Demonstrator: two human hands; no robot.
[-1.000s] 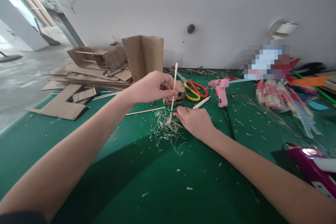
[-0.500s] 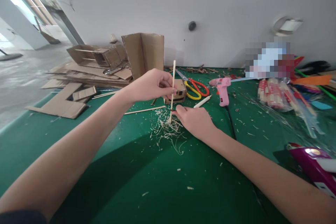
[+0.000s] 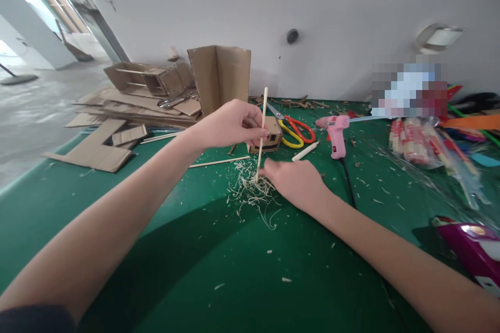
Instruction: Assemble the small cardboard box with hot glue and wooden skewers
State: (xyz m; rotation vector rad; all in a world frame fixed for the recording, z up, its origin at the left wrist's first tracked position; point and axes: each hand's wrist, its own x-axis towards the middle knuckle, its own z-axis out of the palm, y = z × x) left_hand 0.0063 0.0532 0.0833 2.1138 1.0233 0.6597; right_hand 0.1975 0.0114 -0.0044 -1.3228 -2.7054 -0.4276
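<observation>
Between the thumb and fingers of my left hand (image 3: 242, 124) a thin wooden stick (image 3: 264, 109) stands nearly upright, leaning slightly. Its lower end reaches into a pile of curly wood shavings (image 3: 253, 190) on the green tabletop (image 3: 156, 250). My right hand (image 3: 295, 179) is closed low beside that lower end, its fingertips close against the stick; what it grips is hidden by the fingers. Just behind the hands sits a small cardboard box (image 3: 273, 135). Another thin stick (image 3: 219, 162) lies flat to the left of the shavings.
Scissors (image 3: 299, 130) with red and yellow handles, a white glue stick (image 3: 305, 151) and a pink glue gun (image 3: 336, 135) lie behind my right hand. Cardboard pieces (image 3: 97, 148) and a folded cardboard panel (image 3: 230, 75) are at left. Packaged sticks (image 3: 410, 138) and a purple tool (image 3: 464, 244) lie right.
My right hand has shifted slightly down along the stick, and the dark bit seen at its fingertips no longer shows. The whole view has shifted a little; my left hand keeps its hold.
</observation>
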